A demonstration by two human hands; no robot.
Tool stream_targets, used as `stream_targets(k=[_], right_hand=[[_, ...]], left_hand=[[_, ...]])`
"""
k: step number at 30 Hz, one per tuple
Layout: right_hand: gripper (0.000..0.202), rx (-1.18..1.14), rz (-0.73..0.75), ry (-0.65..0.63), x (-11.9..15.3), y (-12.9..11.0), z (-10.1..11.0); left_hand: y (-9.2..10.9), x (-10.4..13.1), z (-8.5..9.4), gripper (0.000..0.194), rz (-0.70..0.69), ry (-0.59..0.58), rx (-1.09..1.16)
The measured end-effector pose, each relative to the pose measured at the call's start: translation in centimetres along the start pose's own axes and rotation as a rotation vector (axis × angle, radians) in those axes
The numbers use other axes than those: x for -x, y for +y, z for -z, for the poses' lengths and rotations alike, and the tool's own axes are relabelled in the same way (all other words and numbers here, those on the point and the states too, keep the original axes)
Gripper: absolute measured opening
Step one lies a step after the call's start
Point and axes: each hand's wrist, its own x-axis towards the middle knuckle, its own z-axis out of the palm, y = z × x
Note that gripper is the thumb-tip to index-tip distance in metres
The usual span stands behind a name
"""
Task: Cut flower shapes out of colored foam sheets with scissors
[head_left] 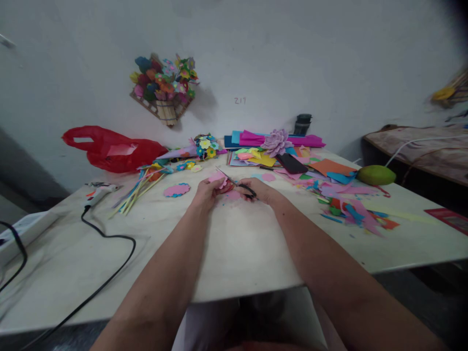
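In the middle of the white table, my left hand [206, 191] pinches a pink paper flower cutout [218, 181] with a scalloped edge. My right hand [258, 191] has its fingers in the dark handles of a pair of scissors [249, 190], whose blades point left toward the cutout. Something red shows between the two hands, too small to make out. A pink piece of paper [233, 195] lies on the table just below them. Left of my left hand rests a pink scalloped disc [177, 189] with blue petals showing at its rim.
A glue gun [100, 194] with a black cord lies at the left, near a red plastic bag [113, 148] and thin sticks [137, 190]. Paper scraps [354, 209] and a green fruit [376, 174] are on the right. A purple flower [277, 142] and phone [291, 164] sit at the back.
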Motion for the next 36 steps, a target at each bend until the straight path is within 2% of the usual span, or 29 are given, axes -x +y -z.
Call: stream_targets(k=[8, 15, 21, 26, 31, 36], right_hand=[[0.021, -0.01, -0.02, 0.012, 0.2, -0.4, -0.1], [0.025, -0.012, -0.009, -0.025, 0.6, -0.4, 0.4], [0.025, -0.008, 0.038, -0.031, 0.4, 0.1, 0.9], [0.021, 0.005, 0.018, -0.031, 0.2, 0.3, 0.9], [0.014, -0.015, 0.017, -0.02, 0.3, 0.0, 0.8], [0.019, 0.024, 0.008, -0.026, 0.3, 0.0, 0.8]], left_hand=[[0.0, -0.2, 0.1, 0.02, 0.005, 0.023, -0.025], [-0.7, -0.7, 0.9, 0.034, -0.081, -0.015, -0.076], [-0.6, -0.6, 0.9, 0.031, -0.105, -0.042, -0.105], [-0.5, -0.4, 0.8, 0.029, -0.099, -0.053, -0.123], [-0.4, -0.3, 0.7, 0.027, -0.085, -0.021, -0.106], [-0.4, -0.2, 0.5, 0.028, -0.067, -0.019, -0.067]])
